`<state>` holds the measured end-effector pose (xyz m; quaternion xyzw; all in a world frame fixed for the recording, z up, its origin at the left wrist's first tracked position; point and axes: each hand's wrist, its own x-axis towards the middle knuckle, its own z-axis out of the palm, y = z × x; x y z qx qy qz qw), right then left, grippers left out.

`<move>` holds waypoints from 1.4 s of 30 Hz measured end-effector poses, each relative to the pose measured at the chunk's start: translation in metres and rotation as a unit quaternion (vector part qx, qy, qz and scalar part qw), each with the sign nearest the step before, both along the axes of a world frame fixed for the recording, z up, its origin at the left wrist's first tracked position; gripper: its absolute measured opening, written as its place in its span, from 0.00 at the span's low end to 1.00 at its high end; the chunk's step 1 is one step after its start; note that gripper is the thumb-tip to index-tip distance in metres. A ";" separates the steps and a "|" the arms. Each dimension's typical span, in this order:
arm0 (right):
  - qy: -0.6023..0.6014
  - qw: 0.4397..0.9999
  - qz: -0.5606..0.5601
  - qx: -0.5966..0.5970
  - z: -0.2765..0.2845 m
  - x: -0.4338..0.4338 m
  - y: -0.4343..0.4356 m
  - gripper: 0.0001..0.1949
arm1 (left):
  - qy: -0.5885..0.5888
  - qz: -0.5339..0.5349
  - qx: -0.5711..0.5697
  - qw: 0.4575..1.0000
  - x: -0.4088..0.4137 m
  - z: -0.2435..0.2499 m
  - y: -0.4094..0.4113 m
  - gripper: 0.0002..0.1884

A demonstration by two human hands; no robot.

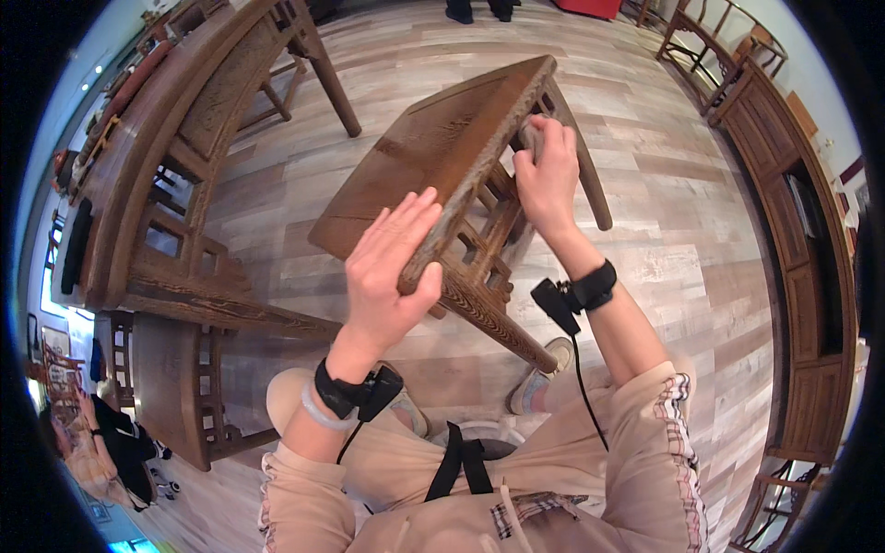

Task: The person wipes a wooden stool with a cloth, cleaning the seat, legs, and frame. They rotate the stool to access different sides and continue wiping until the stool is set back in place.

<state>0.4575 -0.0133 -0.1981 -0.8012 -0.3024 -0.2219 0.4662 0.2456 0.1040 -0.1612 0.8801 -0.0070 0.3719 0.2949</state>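
Observation:
A dark wooden stool (429,159) stands tilted before me, its seat turned up to the left. The long seat edge facing me has a pale, dusty-looking surface. My left hand (390,266) lies flat on the near corner of the seat, with the thumb apart from the fingers at the edge. Farther along that edge, my right hand (550,169) is closed around a small grey-brown pad (531,135), possibly folded cloth or abrasive; the fingers hide most of it. Below the edge are openwork rails and a round, grained leg (498,328) slanting toward my right shoe.
At left stands a large wooden table (166,200) with things on top and a wooden bench (169,387) nearby. A low wooden cabinet (781,256) lines the right side. One person (104,442) sits at lower left; another person's feet (477,10) show at the top.

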 end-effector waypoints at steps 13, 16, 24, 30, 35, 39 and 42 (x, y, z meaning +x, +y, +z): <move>0.084 0.969 0.138 0.185 0.069 0.000 -0.015 0.15 | 0.005 -0.024 0.010 1.000 0.013 -0.001 -0.024 0.28; -0.178 0.966 0.188 0.013 0.053 -0.055 -0.003 0.18 | 0.011 -0.012 0.024 1.000 0.013 -0.001 -0.021 0.28; -0.096 0.993 0.045 0.046 0.023 0.125 0.001 0.23 | 0.013 -0.034 0.016 0.999 0.016 0.000 -0.020 0.28; -0.030 0.987 -0.067 0.140 0.002 0.169 0.011 0.18 | 0.019 -0.025 0.016 0.999 0.016 0.002 -0.018 0.28; 0.013 0.990 -0.137 -0.004 -0.100 0.131 -0.068 0.20 | 0.016 -0.010 0.017 1.000 0.012 0.003 -0.021 0.28; 0.214 0.953 -0.197 -0.085 -0.133 0.146 -0.138 0.20 | 0.003 -0.022 0.011 1.000 0.021 0.004 -0.029 0.27; 0.078 0.986 -0.144 0.043 -0.099 0.153 -0.076 0.19 | 0.001 -0.025 0.017 1.000 0.030 0.004 -0.033 0.27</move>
